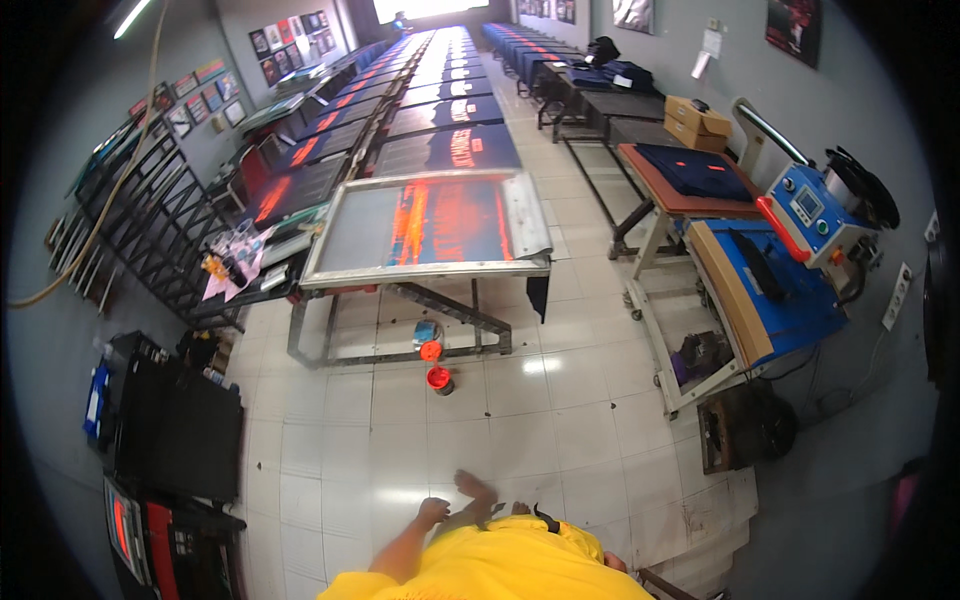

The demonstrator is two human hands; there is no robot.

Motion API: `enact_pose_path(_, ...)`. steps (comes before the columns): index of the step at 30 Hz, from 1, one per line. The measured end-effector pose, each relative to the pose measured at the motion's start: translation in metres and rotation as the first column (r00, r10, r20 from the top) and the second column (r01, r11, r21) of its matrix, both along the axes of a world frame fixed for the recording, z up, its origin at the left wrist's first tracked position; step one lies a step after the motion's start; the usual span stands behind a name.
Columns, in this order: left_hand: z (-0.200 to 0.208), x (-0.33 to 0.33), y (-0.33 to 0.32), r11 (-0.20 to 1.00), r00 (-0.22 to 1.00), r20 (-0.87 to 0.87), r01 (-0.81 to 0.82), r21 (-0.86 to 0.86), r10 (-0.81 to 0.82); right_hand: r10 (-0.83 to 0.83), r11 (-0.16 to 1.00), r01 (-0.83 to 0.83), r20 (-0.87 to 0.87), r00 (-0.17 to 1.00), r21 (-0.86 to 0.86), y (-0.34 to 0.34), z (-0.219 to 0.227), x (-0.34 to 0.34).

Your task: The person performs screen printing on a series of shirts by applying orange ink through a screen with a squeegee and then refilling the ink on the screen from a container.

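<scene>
Hand, the left point(433, 513), near yellow cloth shirt point(480, 562), above glossy square tiles point(520, 440).

1. We see strong daylight-white glare at the far end, where a wide opening point(430, 9) is blown out.
2. A lit tube lamp point(132, 18) glows at upper left.
3. The far printing tables point(447, 62) wash out toward white, their detail lost.
4. We notice pale, shiny reflections on the glossy tile floor point(590, 440).
5. The black cabinet point(180, 415) at left looks dim.
6. Fisheye distortion bows the grey walls point(895, 250), and black fills the corners.
7. The left hand point(433, 512) appears small and soft.
</scene>
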State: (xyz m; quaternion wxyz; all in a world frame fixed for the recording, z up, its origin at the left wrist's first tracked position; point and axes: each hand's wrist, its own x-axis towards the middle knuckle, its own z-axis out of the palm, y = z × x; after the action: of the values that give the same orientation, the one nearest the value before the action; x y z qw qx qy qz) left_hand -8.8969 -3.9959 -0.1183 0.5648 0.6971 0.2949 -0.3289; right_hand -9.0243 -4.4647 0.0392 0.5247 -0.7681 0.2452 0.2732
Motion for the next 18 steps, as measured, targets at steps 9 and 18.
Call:
enact_pose_path(9, -0.068, -0.016, 0.011, 0.929, 0.904, 0.233, 0.32, 0.185, -0.358, 0.05, 0.977, -0.051, 0.009, 0.999, 0.208, -0.014, 0.007, 0.008)
enact_pose_path(18, -0.038, -0.01, -0.001, 0.995, 0.997, -0.037, -0.067, 0.07, 0.07, -0.002, 0.986, 0.047, -0.267, 0.964, 0.162, -0.015, -0.029, 0.005)
